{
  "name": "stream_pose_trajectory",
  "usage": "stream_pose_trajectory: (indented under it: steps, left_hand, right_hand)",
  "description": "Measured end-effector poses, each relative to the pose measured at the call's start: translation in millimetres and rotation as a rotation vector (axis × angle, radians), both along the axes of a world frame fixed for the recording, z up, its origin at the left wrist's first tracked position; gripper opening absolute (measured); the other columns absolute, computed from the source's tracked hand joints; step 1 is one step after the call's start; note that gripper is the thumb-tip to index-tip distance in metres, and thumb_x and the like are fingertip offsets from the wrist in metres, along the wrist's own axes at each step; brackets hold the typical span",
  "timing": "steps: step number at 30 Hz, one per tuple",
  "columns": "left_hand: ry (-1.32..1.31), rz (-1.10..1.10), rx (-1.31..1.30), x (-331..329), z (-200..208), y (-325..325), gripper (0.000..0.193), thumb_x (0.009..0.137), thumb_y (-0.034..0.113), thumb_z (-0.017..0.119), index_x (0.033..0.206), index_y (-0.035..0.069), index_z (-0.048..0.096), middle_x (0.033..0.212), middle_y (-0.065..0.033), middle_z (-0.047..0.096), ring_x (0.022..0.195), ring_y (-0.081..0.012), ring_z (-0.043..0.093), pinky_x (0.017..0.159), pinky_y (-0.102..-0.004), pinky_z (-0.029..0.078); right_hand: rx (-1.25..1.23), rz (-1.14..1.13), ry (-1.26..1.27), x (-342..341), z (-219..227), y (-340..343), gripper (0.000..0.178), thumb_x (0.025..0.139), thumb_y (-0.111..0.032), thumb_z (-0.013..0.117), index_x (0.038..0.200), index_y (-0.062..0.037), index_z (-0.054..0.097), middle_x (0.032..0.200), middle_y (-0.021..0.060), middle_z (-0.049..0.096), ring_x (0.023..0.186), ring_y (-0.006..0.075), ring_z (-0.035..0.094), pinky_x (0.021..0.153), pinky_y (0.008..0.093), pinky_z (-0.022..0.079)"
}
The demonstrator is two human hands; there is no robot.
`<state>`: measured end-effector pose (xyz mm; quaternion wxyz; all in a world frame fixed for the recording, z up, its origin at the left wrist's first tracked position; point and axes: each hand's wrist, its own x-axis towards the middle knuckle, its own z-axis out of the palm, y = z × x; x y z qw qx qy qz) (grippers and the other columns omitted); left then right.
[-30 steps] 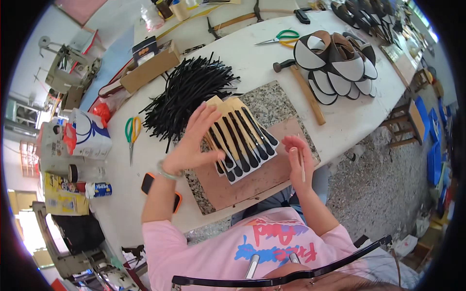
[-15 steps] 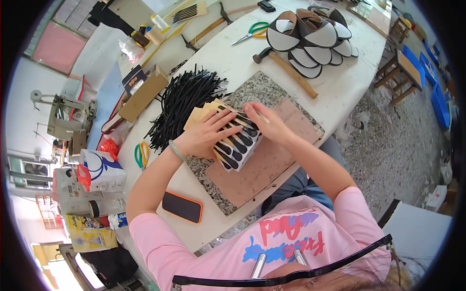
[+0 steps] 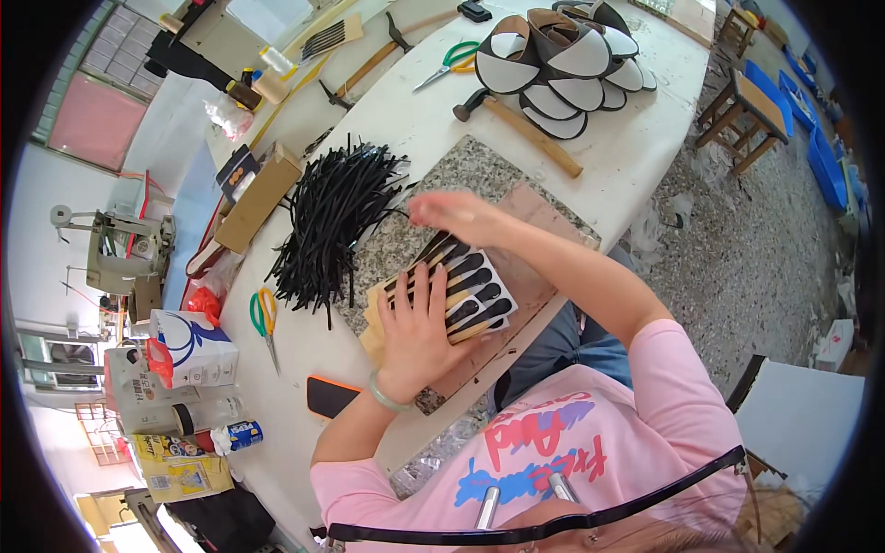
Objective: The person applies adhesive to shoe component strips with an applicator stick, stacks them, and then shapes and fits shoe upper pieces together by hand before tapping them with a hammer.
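Observation:
My left hand (image 3: 411,336) lies with spread fingers on a stack of white and tan cards (image 3: 498,267), which carry black strips with rounded ends. My right hand (image 3: 454,217) is raised over the far side of the stack, beside the loose black strips; its fingers are smeared by motion, so whether they hold anything is unclear. A large heap of thin black strips (image 3: 336,217) lies to the left of both hands. Beneath the stack are a pinkish board (image 3: 535,210) and a speckled stone slab (image 3: 470,166).
Beyond the slab lie a wooden-handled hammer (image 3: 535,136) and black-and-white curved pieces (image 3: 553,78). Scissors with green and orange handles (image 3: 264,315) lie at left, above a phone (image 3: 332,396). A cardboard box (image 3: 258,203) borders the strip heap. More scissors (image 3: 452,60) rest farther back.
The stack has turned and shifted toward me, with my left hand moving along on it. My right hand has left the stack's edge and moved left toward the strip heap.

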<state>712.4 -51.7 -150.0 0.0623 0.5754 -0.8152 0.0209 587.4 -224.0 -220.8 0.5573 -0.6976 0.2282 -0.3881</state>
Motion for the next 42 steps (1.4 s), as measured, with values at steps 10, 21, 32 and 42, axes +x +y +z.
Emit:
stream_pose_trajectory:
  steps: [10,21,32,42]
  left_hand:
    - [0.179,-0.188,0.105,2.3,7.5,-19.9,0.108,0.065,0.067,0.067,0.14,-0.002,0.033,0.146,-0.0237,0.029,0.138,-0.04,0.023,0.108,-0.0588,0.015]
    - [0.123,-0.12,0.041,-9.5,-14.9,-13.7,0.099,0.067,0.062,0.069,0.137,-0.001,0.037,0.142,-0.0186,0.038,0.136,-0.0359,0.029,0.105,-0.058,0.018]
    - [0.114,-0.125,0.034,-8.3,-14.7,-14.4,0.095,0.07,0.064,0.064,0.135,-0.001,0.041,0.139,-0.0178,0.041,0.134,-0.0354,0.032,0.105,-0.0569,0.019]
    - [0.101,-0.133,0.029,-8.4,-13.2,-15.7,0.095,0.07,0.065,0.063,0.134,-0.002,0.042,0.138,-0.0178,0.042,0.133,-0.0356,0.032,0.105,-0.0572,0.02]
  right_hand:
    - [-0.275,-0.331,0.516,-113.0,11.3,62.7,0.021,0.09,-0.021,0.058,0.087,-0.0008,0.063,0.069,0.0092,0.06,0.057,0.0155,0.055,0.056,0.0291,0.044]
    - [-0.107,-0.288,0.204,-86.9,55.5,95.2,0.013,0.082,-0.011,0.071,0.08,-0.001,0.063,0.063,0.0065,0.061,0.054,0.0092,0.059,0.049,0.0239,0.044]
    - [-0.196,-0.309,0.342,-72.3,47.2,89.9,0.014,0.082,-0.015,0.069,0.077,-0.0031,0.063,0.066,0.0093,0.059,0.054,0.0212,0.058,0.049,0.0293,0.044]
    - [-0.206,-0.251,0.343,-75.9,46.6,88.9,0.013,0.081,-0.01,0.072,0.074,-0.003,0.062,0.061,0.0064,0.06,0.053,0.0141,0.058,0.048,0.0247,0.042]
